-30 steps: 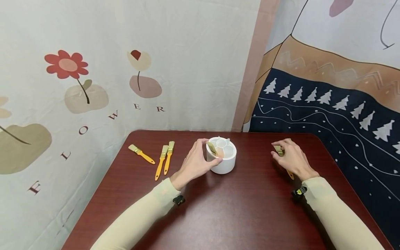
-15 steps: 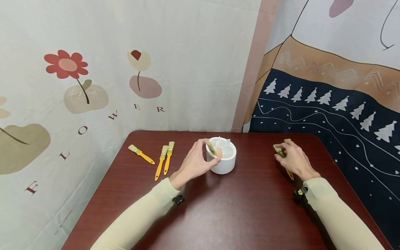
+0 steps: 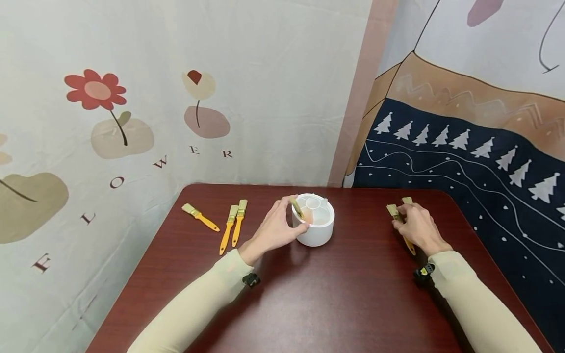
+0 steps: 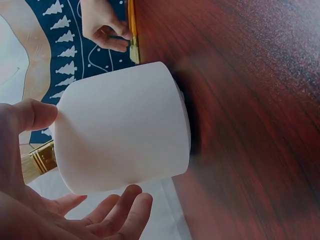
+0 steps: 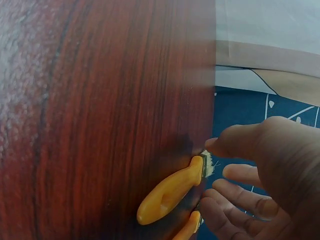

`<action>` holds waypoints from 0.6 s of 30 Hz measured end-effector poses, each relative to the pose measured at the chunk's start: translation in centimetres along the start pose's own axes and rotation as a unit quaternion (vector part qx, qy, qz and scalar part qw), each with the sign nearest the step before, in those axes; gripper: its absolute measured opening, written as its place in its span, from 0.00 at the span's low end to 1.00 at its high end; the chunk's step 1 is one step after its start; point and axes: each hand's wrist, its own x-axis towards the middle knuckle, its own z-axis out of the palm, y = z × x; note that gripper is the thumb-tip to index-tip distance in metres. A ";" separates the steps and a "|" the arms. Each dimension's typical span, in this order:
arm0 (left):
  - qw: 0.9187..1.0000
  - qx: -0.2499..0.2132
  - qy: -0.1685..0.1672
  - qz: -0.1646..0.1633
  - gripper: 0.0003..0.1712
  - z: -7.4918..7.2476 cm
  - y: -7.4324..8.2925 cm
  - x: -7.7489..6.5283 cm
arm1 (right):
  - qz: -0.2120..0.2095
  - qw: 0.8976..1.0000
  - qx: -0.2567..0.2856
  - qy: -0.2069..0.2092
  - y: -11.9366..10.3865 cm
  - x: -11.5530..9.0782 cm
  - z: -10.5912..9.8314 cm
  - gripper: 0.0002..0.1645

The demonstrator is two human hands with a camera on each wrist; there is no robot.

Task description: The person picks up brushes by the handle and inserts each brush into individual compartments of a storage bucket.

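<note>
A white round divided holder [image 3: 320, 233] stands on the table, with a paintbrush [image 3: 297, 208] leaning in one compartment, bristles up. My left hand [image 3: 275, 223] grips the holder from the left; in the left wrist view the thumb [image 4: 40, 115] is at the rim and the fingers [image 4: 132, 207] lie along the wall. On the right, my right hand [image 3: 417, 223] is over a yellow-handled paintbrush [image 3: 410, 245] lying on the table. The right wrist view has its thumb and fingers either side of the brush's ferrule [image 5: 204, 165], with a gap visible. A second brush [image 3: 407, 200] lies partly hidden behind that hand.
Three more yellow-handled paintbrushes lie at the left: one angled brush [image 3: 200, 217] and two side by side, the nearer brush [image 3: 227, 230] and the farther brush [image 3: 239, 223]. A printed curtain [image 3: 273, 98] hangs behind the dark red table [image 3: 335, 304].
My right hand has shifted slightly right, its thumb and fingers drawing closer to the brush, whose bristles show more now. My left hand stays on the holder.
</note>
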 end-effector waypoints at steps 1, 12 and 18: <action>1.000 -0.003 -0.003 -0.001 0.51 -0.1 0.0 0.1 | 0.001 1.000 0.000 -0.001 0.0 0.0 0.0 0.31; 0.999 -0.011 -0.033 -0.005 0.53 -0.5 -0.1 0.8 | 0.006 1.000 -0.001 -0.010 0.4 0.2 0.2 0.20; 0.999 -0.016 -0.039 -0.005 0.54 -0.5 -0.2 1.1 | 0.018 1.000 0.009 -0.023 0.4 0.3 0.3 0.20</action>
